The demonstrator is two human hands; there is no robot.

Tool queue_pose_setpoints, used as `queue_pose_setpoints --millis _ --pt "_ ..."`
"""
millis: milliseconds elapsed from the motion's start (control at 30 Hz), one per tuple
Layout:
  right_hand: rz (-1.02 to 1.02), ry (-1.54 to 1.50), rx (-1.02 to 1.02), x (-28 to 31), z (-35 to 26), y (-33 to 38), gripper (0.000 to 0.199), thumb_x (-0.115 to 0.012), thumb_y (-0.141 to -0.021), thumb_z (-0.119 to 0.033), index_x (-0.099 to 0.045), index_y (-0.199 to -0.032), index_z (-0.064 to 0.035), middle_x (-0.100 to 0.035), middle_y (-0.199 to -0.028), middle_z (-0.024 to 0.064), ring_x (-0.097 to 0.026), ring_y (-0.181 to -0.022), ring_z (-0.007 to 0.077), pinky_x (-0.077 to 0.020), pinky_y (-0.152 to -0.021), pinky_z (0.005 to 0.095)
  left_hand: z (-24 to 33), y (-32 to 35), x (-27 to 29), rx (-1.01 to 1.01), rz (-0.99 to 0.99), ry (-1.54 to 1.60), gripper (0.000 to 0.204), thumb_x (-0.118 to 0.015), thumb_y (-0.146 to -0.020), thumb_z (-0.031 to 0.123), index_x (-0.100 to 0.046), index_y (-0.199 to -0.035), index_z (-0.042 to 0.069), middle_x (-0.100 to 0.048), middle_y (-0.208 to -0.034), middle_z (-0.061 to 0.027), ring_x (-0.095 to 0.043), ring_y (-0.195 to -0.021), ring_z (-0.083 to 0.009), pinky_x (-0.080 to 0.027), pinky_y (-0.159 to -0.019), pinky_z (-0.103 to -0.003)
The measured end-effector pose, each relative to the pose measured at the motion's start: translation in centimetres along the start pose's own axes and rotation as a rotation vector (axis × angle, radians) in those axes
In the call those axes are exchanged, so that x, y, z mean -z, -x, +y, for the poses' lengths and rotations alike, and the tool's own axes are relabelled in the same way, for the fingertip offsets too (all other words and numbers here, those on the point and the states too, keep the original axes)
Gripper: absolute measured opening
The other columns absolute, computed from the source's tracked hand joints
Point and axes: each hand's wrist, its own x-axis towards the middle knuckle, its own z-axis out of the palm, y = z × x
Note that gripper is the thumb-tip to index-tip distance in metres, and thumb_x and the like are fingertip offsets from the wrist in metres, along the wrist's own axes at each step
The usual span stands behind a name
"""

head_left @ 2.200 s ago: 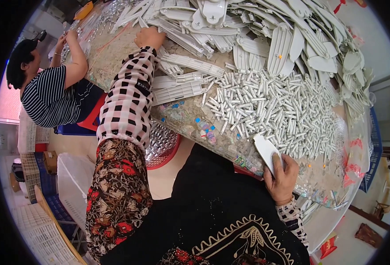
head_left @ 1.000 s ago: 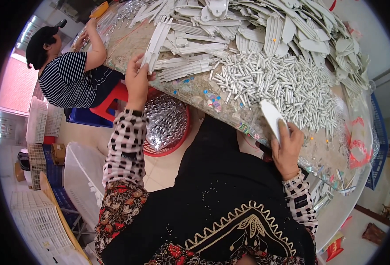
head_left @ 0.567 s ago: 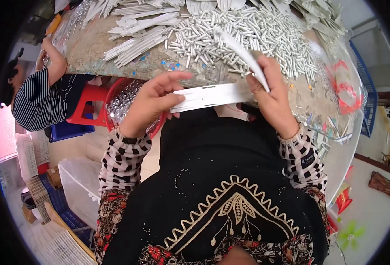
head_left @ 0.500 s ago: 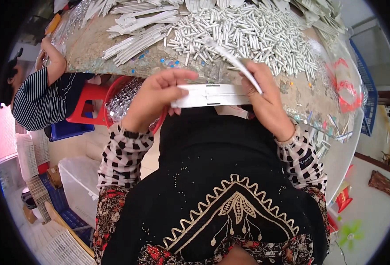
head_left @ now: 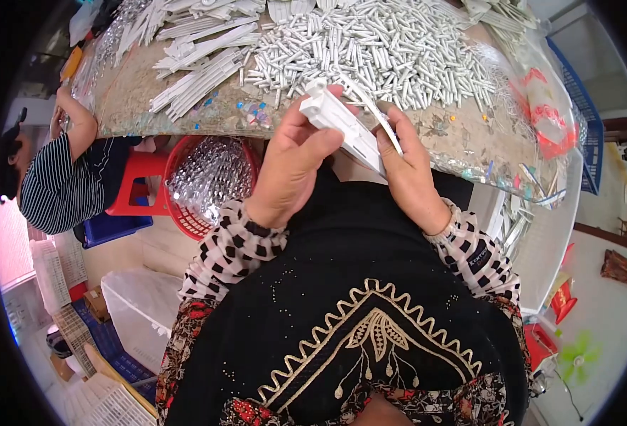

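A long white plastic housing (head_left: 349,133) slants between my hands, its upper left end raised and its lower end toward my right palm. My left hand (head_left: 300,153) is closed round the upper end, thumb pressed along its face. My right hand (head_left: 411,167) grips the lower end. Held in that same hand is a thin, curved white plastic strip (head_left: 370,106), which sticks up toward the table beside the housing. The strip and the housing look apart at the top; whether they touch under my right fingers is hidden.
On the worn table (head_left: 132,106) lies a large heap of short white sticks (head_left: 370,53), with flat white strips (head_left: 207,78) to its left. A red basket (head_left: 185,216) of shiny silver pieces stands left of me. Beyond it, another person (head_left: 61,170) is near a red stool (head_left: 139,184).
The white housing has turned from nearly level to a steep slant, its left end rising. My left hand has moved right and closed further round it. The curved strip stays in my right hand.
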Motion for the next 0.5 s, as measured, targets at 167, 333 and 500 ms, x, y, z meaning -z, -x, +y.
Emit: queue_pose_setpoints --millis 167,333,500 --pt "0.035 0.024 0.042 -0.3 -1.5 0.2 0.049 -0.049 -0.101 -0.02 -0.034 -0.143 0.0019 -0.051 -0.111 0.0059 -0.049 -0.099 0.0102 -0.0413 -0.088 0.0238 -0.2 -1.0 0.3 -0.068 -0.05 0.067 0.057 -0.068 -0.09 0.022 -0.041 -0.136 0.005 -0.063 -0.114 -0.0108 -0.056 -0.116 -0.0223 -0.042 -0.104 -0.038" --pt "-0.064 -0.041 0.181 2.4 -1.3 0.5 0.073 -0.045 -0.1 -0.046 -0.021 -0.148 0.0041 -0.049 -0.106 0.0045 -0.049 -0.084 0.0106 -0.0427 -0.077 0.0213 0.6 -3.4 2.7 -0.057 -0.391 0.469 0.059 -0.048 -0.099 0.039 -0.031 -0.145 0.007 -0.056 -0.119 -0.0136 -0.056 -0.111 -0.0259 -0.041 -0.104 -0.048" --pt "-0.225 0.169 0.25 1.7 -3.9 1.6 0.063 -0.039 -0.101 -0.036 -0.029 -0.144 0.0089 -0.042 -0.11 0.0164 -0.044 -0.102 0.0251 -0.036 -0.095 0.0331 0.3 -2.6 0.5 -0.019 -0.241 0.441 0.057 -0.05 -0.098 0.038 -0.035 -0.141 0.005 -0.055 -0.125 -0.0168 -0.054 -0.116 -0.0276 -0.042 -0.102 -0.044"
